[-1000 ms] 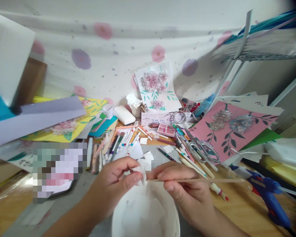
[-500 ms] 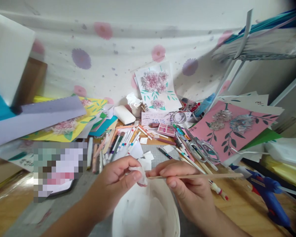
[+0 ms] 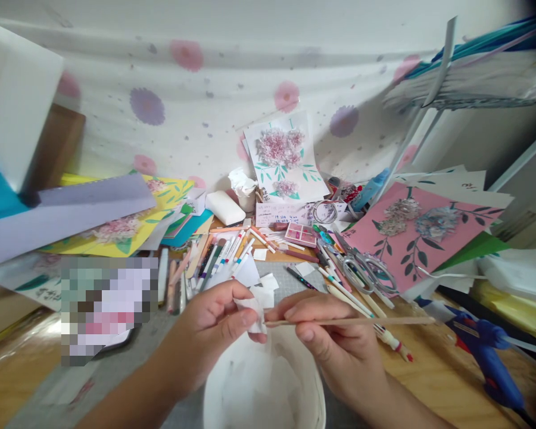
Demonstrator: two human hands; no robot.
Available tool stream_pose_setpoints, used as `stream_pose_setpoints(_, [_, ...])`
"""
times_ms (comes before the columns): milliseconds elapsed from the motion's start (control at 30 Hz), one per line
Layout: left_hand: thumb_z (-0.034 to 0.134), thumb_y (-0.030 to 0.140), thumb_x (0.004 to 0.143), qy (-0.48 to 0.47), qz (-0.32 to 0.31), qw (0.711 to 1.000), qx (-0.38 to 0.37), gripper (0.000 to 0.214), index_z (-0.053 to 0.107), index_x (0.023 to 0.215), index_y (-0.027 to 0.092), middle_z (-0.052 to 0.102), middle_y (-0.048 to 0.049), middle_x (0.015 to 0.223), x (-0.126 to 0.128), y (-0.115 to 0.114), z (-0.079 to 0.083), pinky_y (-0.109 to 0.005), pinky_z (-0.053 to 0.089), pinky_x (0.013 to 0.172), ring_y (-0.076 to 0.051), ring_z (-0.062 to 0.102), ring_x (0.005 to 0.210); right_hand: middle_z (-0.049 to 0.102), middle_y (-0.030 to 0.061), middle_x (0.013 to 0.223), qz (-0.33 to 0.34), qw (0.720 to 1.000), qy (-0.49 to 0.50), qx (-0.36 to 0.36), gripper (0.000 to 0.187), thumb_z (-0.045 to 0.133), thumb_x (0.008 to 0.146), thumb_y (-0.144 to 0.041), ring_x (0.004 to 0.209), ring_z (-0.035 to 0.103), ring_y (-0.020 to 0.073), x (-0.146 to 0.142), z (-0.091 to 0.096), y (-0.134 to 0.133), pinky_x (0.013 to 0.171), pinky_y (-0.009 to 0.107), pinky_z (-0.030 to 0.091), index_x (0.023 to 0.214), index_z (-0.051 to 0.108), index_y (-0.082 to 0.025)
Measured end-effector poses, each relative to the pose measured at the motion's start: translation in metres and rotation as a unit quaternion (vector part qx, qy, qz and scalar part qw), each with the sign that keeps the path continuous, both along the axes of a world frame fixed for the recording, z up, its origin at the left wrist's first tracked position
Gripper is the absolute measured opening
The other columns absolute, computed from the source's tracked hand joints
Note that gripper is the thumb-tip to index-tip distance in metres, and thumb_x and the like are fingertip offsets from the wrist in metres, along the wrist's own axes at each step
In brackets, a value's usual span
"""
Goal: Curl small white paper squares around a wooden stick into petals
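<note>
1. white paper (image 3: pixel 254 317) sits pinched between the thumb and fingers of our left hand (image 3: pixel 214 322), above the white container (image 3: pixel 320 381); squeezing too hard could crease it or tear its thin edge.
2. our right hand (image 3: pixel 339 336) grips the wooden stick (image 3: pixel 375 322) near its left end, fingertips close to the paper. if we pushed the tip too firmly, it might poke through; we cannot tell whether tip and paper touch.
3. the container lies right below, with pale pieces inside that we cannot make out well. a loosened pinch could drop our paper among them, where it would be hard to pick out.
4. just behind our hands lie loose paper squares (image 3: pixel 263 297) on the bench (image 3: pixel 429 375); a brushing knuckle might scatter them.
5. farther right, the stick's free end points towards the blue glue gun (image 3: pixel 485 351). a wide swing could knock it, or the scissors (image 3: pixel 361 260) behind; whether the gun is hot, we cannot tell.
</note>
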State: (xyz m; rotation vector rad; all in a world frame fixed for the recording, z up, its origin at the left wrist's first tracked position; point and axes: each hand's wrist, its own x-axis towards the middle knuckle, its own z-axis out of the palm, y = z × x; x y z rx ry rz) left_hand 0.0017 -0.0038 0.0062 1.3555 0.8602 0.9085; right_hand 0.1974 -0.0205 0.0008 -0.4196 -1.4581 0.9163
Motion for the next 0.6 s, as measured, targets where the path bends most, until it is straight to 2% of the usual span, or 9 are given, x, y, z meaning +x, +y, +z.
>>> stream_pose_setpoints(267, [0.068, 0.031, 0.085, 0.025, 0.021, 0.999, 0.006, 0.014, 0.064, 0.091, 0.02, 0.074, 0.0021, 0.069, -0.002, 0.001, -0.001, -0.025, 0.05, 0.067, -0.017, 0.07, 0.067, 0.08, 0.0061, 0.093, 0.003, 1.0, -0.004, -0.007, 0.018, 0.064, 0.091, -0.018, 0.09, 0.073, 0.0218, 0.0, -0.002, 0.0, 0.079, 0.037, 0.06, 0.103, 0.074, -0.027])
stream_pose_setpoints(367, [0.066, 0.029, 0.084, 0.091, 0.051, 0.992, 0.077, 0.01, 0.068, 0.082, 0.02, 0.069, 0.0013, 0.069, 0.0, -0.001, 0.005, -0.025, 0.047, 0.062, -0.016, 0.066, 0.064, 0.08, 0.0067, 0.095, 0.003, 1.0, 0.002, -0.024, 0.016, 0.064, 0.091, -0.021, 0.09, 0.074, 0.0224, 0.001, -0.002, 0.0, 0.078, 0.037, 0.061, 0.102, 0.074, -0.027])
stream_pose_setpoints(467, [0.064, 0.026, 0.083, 0.162, 0.087, 0.966, 0.181, 0.014, 0.069, 0.072, 0.02, 0.066, -0.0001, 0.069, 0.003, -0.004, 0.01, -0.027, 0.045, 0.067, -0.018, 0.062, 0.069, 0.08, 0.0058, 0.095, -0.002, 0.999, 0.026, -0.044, 0.014, 0.065, 0.091, -0.023, 0.091, 0.075, 0.0225, 0.001, -0.001, -0.001, 0.078, 0.036, 0.061, 0.101, 0.074, -0.028])
stream_pose_setpoints(600, [0.062, 0.021, 0.083, 0.204, 0.086, 0.94, 0.258, 0.015, 0.069, 0.069, 0.021, 0.062, 0.0, 0.065, 0.006, -0.005, 0.012, -0.029, 0.043, 0.069, -0.018, 0.06, 0.069, 0.079, 0.0057, 0.097, 0.011, 0.999, 0.024, -0.039, 0.016, 0.064, 0.092, -0.023, 0.093, 0.074, 0.0224, 0.002, 0.0, -0.002, 0.08, 0.036, 0.061, 0.103, 0.074, -0.028])
